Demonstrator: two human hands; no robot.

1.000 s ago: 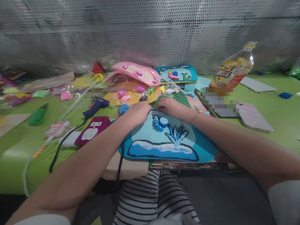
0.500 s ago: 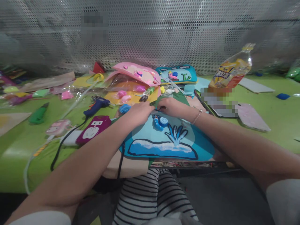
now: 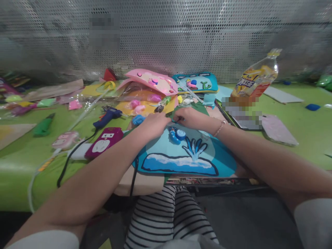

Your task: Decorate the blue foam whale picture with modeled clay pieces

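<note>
A blue, rounded craft panel [image 3: 225, 160] lies in front of me, decorated with a blue snail figure [image 3: 178, 135], a splash-like plume and a white-and-blue shape edged in black. At its far edge, my left hand [image 3: 157, 124] rests with the fingers bent and pressed together. Close beside it, my right hand [image 3: 188, 118] pinches with thumb and forefinger at the same edge. Whatever lies between the fingertips is too small and hidden to name. A lump of blue clay [image 3: 138, 120] sits just left of my left hand.
Behind my hands are a pink decorated panel [image 3: 150, 81], another blue panel [image 3: 211, 82] and bagged clay lumps. A glue gun [image 3: 109, 117], purple power strip [image 3: 105, 143] and green cutter [image 3: 44, 126] lie left. A drink bottle [image 3: 255, 81] and phone [image 3: 280, 129] are right.
Both hands stay at the panel's far edge, with only slight finger movement. The right wrist has turned a little, and the view has shifted very slightly.
</note>
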